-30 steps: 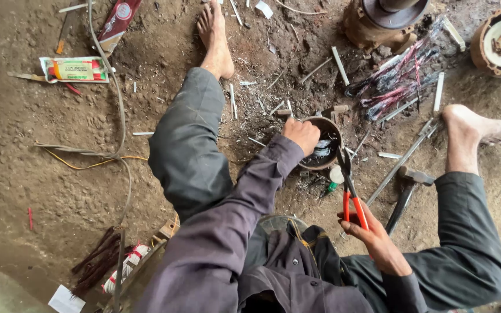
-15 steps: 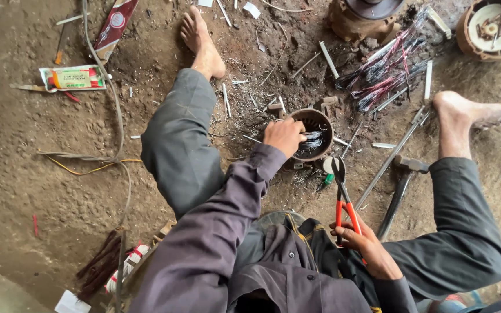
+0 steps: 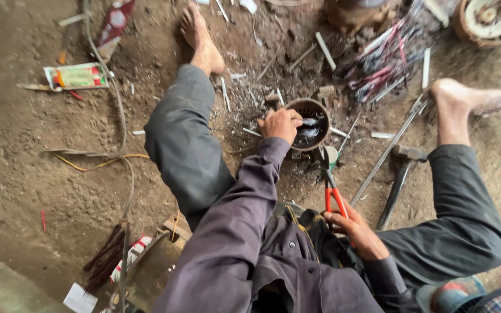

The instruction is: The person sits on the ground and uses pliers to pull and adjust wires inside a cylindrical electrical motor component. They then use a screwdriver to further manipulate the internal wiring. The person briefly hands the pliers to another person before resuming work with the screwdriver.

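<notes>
I sit on a dirt floor with both legs spread. My left hand point(image 3: 279, 123) grips the near rim of a round, rusty metal housing point(image 3: 314, 109) that lies between my legs, with grey windings inside it. My right hand point(image 3: 355, 229) holds red-handled pliers point(image 3: 330, 185) by the grips. The plier jaws point up toward the housing and end just below its lower edge.
A hammer point(image 3: 400, 174) and a long metal rod point(image 3: 389, 148) lie by my right leg. A bundle of red and grey wires point(image 3: 387, 58) lies beyond the housing, another round housing point(image 3: 491, 17) at the top right. Cables point(image 3: 117, 156), a flat packet point(image 3: 76, 76) and scrap litter the left.
The view has drifted, so everything sits lower and more to the left in frame. My left hand stays on the housing rim and the pliers have come closer to it.
</notes>
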